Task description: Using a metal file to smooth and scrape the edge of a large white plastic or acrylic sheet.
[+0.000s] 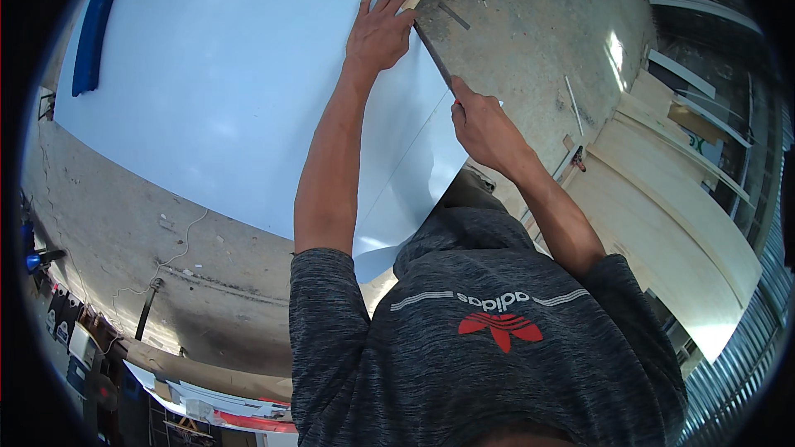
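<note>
Head view: from my remote seat I look down on a large white sheet [224,74], spread across the left and centre, with a faint line drawn near its right corner.
Left hand: the left hand [381,33] lies palm down near the sheet's far right edge, fingers spread.
Right hand: the right hand [489,126] is closed around the near end of a dark strip [434,51]; I cannot tell its kind.
Dark strip: along the sheet's right edge, between both hands.
Blue piece: a long blue piece [97,33] rests on the sheet's left part.
Right side: concrete floor [538,41], then a pale panel [654,207].
</note>
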The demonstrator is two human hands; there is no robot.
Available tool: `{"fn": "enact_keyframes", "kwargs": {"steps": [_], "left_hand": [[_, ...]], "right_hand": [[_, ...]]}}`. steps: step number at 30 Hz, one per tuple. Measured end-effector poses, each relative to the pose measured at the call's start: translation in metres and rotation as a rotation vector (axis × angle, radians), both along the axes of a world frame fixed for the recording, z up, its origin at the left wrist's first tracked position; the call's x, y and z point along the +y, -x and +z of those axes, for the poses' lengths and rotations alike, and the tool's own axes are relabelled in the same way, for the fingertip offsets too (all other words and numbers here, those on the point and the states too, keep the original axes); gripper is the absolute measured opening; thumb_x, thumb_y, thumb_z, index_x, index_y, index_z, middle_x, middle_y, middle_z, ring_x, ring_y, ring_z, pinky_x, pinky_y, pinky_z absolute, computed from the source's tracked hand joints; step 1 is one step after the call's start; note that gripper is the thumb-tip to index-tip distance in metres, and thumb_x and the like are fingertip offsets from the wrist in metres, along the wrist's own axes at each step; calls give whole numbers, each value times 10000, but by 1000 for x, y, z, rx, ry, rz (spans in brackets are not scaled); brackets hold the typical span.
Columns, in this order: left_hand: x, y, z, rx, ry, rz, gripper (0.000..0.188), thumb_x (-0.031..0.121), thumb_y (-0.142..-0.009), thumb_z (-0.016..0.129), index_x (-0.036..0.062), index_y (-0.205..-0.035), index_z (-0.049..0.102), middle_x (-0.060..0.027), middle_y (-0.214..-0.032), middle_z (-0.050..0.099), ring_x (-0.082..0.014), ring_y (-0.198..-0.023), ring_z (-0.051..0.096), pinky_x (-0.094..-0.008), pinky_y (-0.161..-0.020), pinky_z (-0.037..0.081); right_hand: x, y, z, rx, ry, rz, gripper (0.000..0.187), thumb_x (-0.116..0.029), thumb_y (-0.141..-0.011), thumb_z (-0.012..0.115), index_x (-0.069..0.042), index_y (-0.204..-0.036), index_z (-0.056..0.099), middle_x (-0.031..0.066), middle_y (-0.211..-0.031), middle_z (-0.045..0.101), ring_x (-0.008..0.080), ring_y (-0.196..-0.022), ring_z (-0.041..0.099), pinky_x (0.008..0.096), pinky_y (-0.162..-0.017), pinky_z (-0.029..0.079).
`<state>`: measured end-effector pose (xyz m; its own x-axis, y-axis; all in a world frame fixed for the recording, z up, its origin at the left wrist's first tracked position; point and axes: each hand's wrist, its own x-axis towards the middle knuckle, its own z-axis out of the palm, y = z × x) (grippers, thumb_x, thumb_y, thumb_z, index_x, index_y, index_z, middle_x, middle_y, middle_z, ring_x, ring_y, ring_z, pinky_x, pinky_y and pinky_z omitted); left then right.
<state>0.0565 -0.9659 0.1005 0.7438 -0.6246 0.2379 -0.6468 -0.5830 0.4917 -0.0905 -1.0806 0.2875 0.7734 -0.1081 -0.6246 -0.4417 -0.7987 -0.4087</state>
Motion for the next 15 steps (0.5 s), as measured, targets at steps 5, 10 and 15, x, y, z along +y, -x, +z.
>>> {"fn": "enact_keyframes", "kwargs": {"steps": [5, 10, 15], "left_hand": [[-2, 1, 14, 79, -69, -67, 235, 173, -1001, 567, 193, -1174, 725, 24, -1374, 623, -197, -1469, 394, -504, -1267, 185], [-4, 0, 9, 73, -43, -29, 292, 184, -1003, 561, 189, -1272, 675, 24, -1406, 612, -170, -1472, 391, -497, -1275, 166], [-9, 4, -3, 41, 91, 69, 365, 194, -996, 564, 165, -1358, 600, -25, -1521, 525, -194, -1484, 382, -459, -1274, 204]], "right_hand": [[-9, -12, -7, 55, 103, 37, 252, -101, -1001, 475, 79, -1175, 507, 314, -903, 690, 472, -885, 690, 534, -817, 532], [-40, -2, -9, 102, -232, -344, 370, -174, -1035, 477, 59, -1319, 519, 163, -934, 711, 213, -764, 664, 359, -655, 544], [-46, 0, 2, 137, -486, -756, 491, -189, -1037, 501, 23, -1478, 453, 48, -857, 615, 124, -679, 586, 287, -570, 507]]}}
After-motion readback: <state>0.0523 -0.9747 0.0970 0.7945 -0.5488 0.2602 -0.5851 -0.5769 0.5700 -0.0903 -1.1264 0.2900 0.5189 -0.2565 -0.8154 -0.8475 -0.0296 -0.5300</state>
